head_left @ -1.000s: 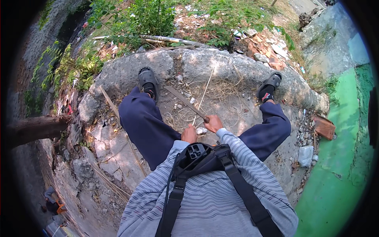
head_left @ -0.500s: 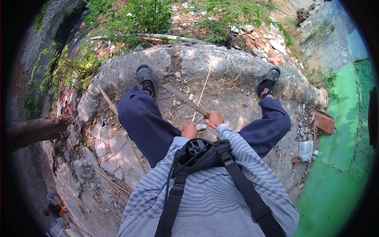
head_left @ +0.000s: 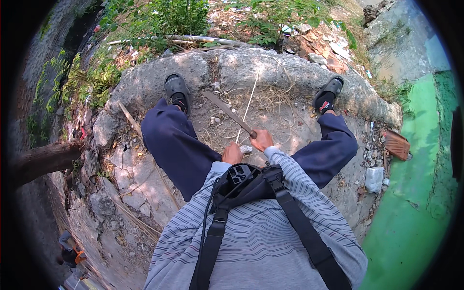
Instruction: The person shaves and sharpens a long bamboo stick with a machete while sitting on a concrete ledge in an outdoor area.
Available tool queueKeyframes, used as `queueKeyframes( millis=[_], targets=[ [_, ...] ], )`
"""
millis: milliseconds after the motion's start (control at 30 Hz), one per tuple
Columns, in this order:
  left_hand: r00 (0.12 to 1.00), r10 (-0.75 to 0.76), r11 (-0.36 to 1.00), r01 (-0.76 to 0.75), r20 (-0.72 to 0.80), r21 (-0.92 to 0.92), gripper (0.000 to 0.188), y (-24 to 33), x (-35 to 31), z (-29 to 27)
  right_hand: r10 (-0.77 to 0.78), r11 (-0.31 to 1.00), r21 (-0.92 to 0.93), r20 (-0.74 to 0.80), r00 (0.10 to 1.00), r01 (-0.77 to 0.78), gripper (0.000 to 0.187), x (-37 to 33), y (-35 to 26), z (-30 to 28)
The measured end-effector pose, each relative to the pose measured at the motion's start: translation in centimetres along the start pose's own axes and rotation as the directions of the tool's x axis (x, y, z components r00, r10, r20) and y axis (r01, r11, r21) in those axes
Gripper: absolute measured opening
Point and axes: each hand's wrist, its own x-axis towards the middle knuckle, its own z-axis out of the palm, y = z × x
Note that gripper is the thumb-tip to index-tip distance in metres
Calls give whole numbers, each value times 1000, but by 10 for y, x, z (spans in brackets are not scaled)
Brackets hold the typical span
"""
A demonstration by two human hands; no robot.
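Right hand [head_left: 262, 139] fingers grip a long flat blade [head_left: 227, 113]; left hand [head_left: 232, 154] pinches a thin pale stick [head_left: 247, 110].

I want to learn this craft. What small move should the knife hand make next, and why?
Probably draw the long knife along the thin pale stick: the right hand grips its handle with the blade lying across the stick, and the left hand is at the stick's near end.
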Motion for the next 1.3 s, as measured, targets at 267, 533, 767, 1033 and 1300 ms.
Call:
queueKeyframes(
  millis=[267,533,767,1033,1300],
  targets=[
    [1000,23,1000,-23,4,-17,31,4,1,6,78,996,-32,-110,991,-82,21,30,22,-2],
    [994,88,996,-89,-56,-11,31,-20,12,13,-114,991,-71,48,992,117,21,11,18,-7],
    [987,140,990,-142,-81,-23,35,-21,14,18,50,994,-99,12,999,-48,23,44,21,-23],
    [990,132,990,-134,-52,-36,40,-14,9,5,-52,995,-83,-11,999,51,21,19,27,-17],
    [984,162,986,-165,-79,-29,43,-1,5,3,140,985,-96,-24,990,-142,22,67,48,-20]
  ],
)
